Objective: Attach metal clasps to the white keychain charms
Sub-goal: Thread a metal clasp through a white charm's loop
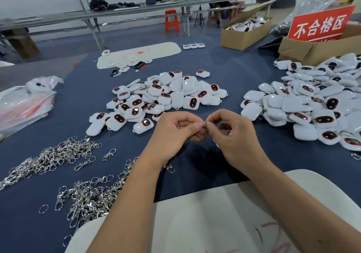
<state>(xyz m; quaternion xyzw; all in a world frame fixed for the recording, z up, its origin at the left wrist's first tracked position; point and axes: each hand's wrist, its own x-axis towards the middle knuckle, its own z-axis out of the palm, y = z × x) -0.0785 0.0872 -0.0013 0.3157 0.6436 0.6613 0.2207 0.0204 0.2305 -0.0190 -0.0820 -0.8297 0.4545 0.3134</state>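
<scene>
My left hand (175,129) and my right hand (232,133) meet above the blue table, fingertips together, both pinching a small metal clasp (204,124) that is mostly hidden by my fingers. A white charm (224,126) shows partly behind my right hand's fingers. A pile of white charms with dark red-rimmed faces (166,96) lies just beyond my hands. A second pile of charms (312,104), some with clasps on them, spreads at the right. Loose metal clasps (64,155) lie in heaps at the lower left.
A white board (214,213) lies at the near edge under my forearms. Plastic bags (27,100) sit at the left. Cardboard boxes (246,31) and a red sign (320,25) stand at the back right. A white tray (140,54) with small parts lies beyond the middle pile.
</scene>
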